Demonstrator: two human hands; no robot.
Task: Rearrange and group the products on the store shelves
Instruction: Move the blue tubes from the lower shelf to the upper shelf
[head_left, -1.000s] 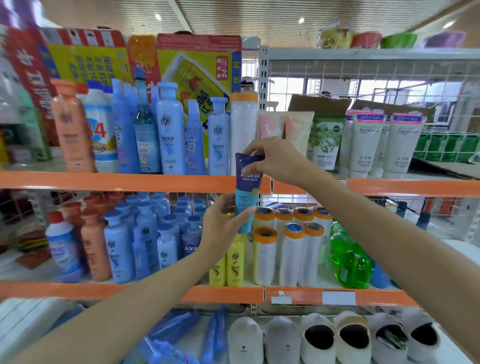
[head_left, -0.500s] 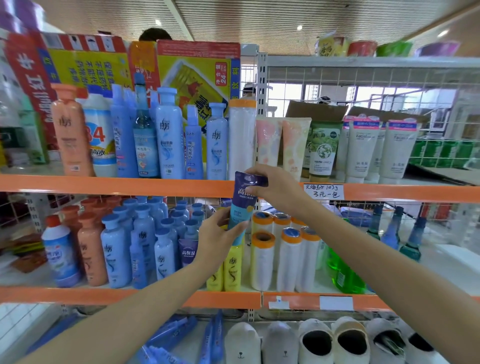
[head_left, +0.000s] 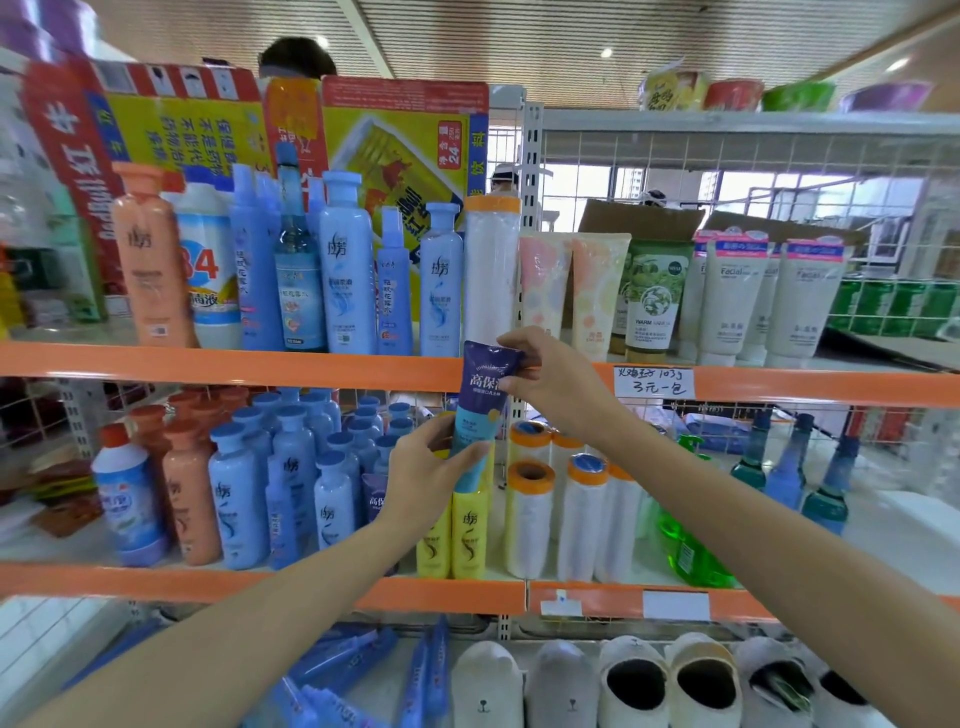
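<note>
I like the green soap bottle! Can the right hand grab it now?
Probably not yet. The right hand is busy pinching the purple tube, and white rolls partly stand before the green soap bottle.

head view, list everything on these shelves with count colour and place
purple and teal tube: one, held in front of the orange shelf edge, centre
peach bottle: one, top shelf, far left
light blue bottles: several, top shelf left; exact count unclear
pastel tubes: two, pink and peach, top shelf centre
white facial tubes: several, pink caps, top shelf right
light blue bottles: many, middle shelf left
yellow bottles: two, middle shelf centre
white rolls: several, orange ends, middle shelf
green bottle: one, middle shelf right
slippers: several, white and grey, bottom shelf
price label: one, white, handwritten, top shelf edge
left hand: fingers grip the tube's lower end
right hand: fingers pinch its top
</note>
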